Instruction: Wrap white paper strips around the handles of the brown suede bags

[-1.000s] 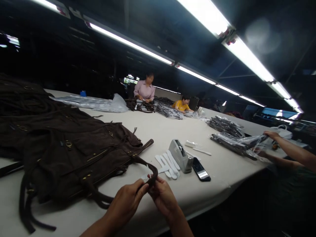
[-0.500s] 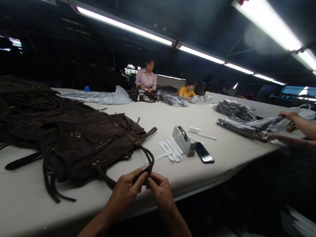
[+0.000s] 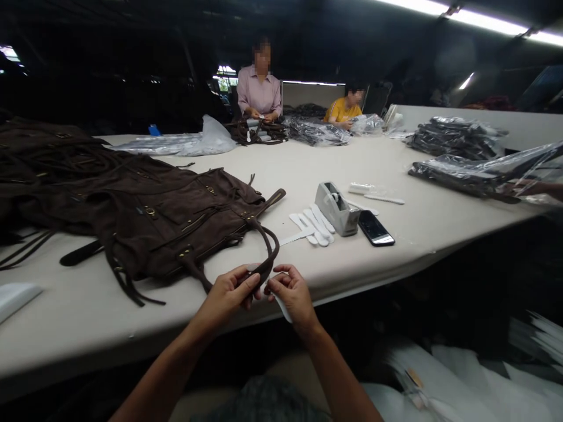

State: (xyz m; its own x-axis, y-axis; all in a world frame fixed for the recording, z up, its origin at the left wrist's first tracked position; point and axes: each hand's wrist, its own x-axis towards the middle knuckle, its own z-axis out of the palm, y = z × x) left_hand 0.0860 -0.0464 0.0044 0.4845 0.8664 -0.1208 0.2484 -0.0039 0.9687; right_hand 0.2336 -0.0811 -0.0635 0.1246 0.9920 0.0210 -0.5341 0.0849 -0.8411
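The person's left hand [image 3: 235, 287] is closed around the looped handle [image 3: 275, 247] of a dark brown bag [image 3: 176, 228], which lies on the pale bench [image 3: 373, 164] to the left, its handle reaching toward the near edge. The right hand [image 3: 290, 290], just beside the handle, pinches a white strip [image 3: 284, 310] that points downward; whether it touches the handle cannot be told. Beyond it lie more white strips [image 3: 323, 225], a grey tape dispenser [image 3: 338, 211] and a phone [image 3: 377, 227]
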